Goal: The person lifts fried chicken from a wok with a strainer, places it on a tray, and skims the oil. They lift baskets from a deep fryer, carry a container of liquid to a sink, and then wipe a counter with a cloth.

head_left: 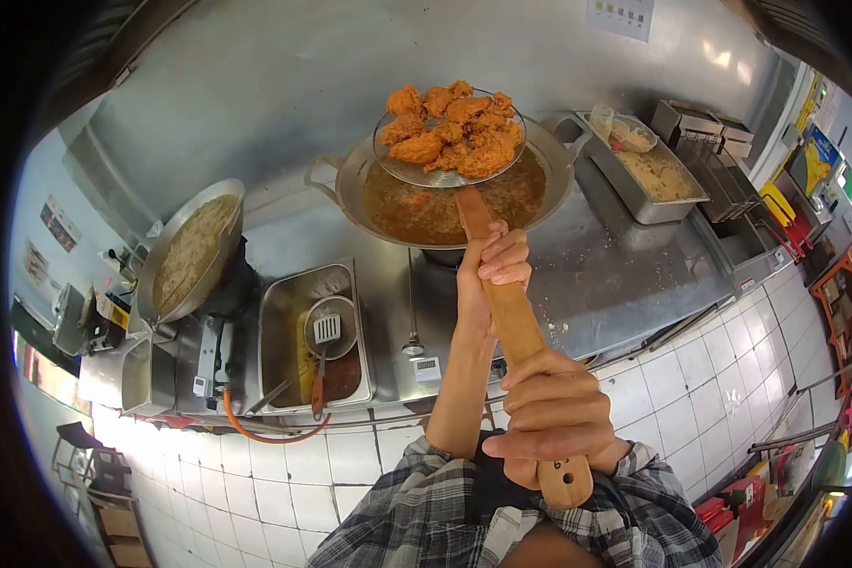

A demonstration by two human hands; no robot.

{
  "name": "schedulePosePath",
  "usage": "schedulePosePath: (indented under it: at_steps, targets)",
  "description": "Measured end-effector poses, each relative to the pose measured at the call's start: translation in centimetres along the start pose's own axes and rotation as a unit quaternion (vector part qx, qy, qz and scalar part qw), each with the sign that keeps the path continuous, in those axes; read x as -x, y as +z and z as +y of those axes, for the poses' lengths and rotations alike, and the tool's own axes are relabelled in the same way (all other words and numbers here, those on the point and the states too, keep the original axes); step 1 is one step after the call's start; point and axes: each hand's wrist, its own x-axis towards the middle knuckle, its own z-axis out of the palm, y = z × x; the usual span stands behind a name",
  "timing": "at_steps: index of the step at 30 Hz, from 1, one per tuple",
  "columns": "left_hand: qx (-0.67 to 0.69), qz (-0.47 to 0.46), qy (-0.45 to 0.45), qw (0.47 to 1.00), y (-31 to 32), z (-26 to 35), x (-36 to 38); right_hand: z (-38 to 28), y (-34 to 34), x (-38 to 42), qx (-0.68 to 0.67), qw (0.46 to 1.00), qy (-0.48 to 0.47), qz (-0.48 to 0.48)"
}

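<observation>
Both hands are closed round the flat wooden handle of a wire skimmer (415, 173). My left hand (502, 260) grips it farther up, near the wire end. My right hand (557, 412) wraps the lower part, close to the rounded end with a hole. Several golden-brown fried chicken pieces (459, 128) are heaped in the skimmer, held above a large two-handled wok (350, 204). Dark, bubbling oil (426, 213) fills the wok, and part of it is hidden beneath the skimmer.
On the left stands a second wok (194, 251) with pale frothy oil. A steel basin (279, 350) holds a strainer and slotted turner (327, 328). A long-handled utensil (413, 346) lies beside it. At right are a breading tray (663, 180) and wire fry baskets (724, 180).
</observation>
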Motion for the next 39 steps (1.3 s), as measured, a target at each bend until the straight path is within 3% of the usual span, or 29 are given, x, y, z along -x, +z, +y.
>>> schedulePosePath:
  at_steps: [18, 24, 25, 27, 31, 39]
  targets:
    - [0.011, -0.011, -0.002, 1.0, -0.4, -0.7, -0.5, -0.4, -0.2, -0.1, -0.006, 0.999, 0.024, 0.042]
    - [0.036, -0.001, 0.005, 0.999, -0.3, -1.5, -1.5, -0.5, -1.8, -0.6, -0.006, 0.998, 0.06, -0.005]
    - [0.039, -0.006, 0.012, 0.999, 0.0, -1.9, -1.6, -0.5, -1.8, -0.7, -0.01, 0.998, 0.058, -0.014]
    - [0.009, 0.021, 0.019, 1.0, 0.3, -2.7, -1.7, -0.4, -1.9, -0.9, -0.025, 0.996, 0.023, 0.083]
    - [0.025, -0.005, 0.015, 1.0, -0.4, -2.7, -2.4, -0.1, -2.5, -1.2, 0.0, 0.999, 0.023, 0.048]
    - [0.027, -0.028, 0.02, 0.999, -1.5, -3.7, -3.3, 0.4, -4.1, -0.7, -0.025, 0.997, -0.003, 0.072]
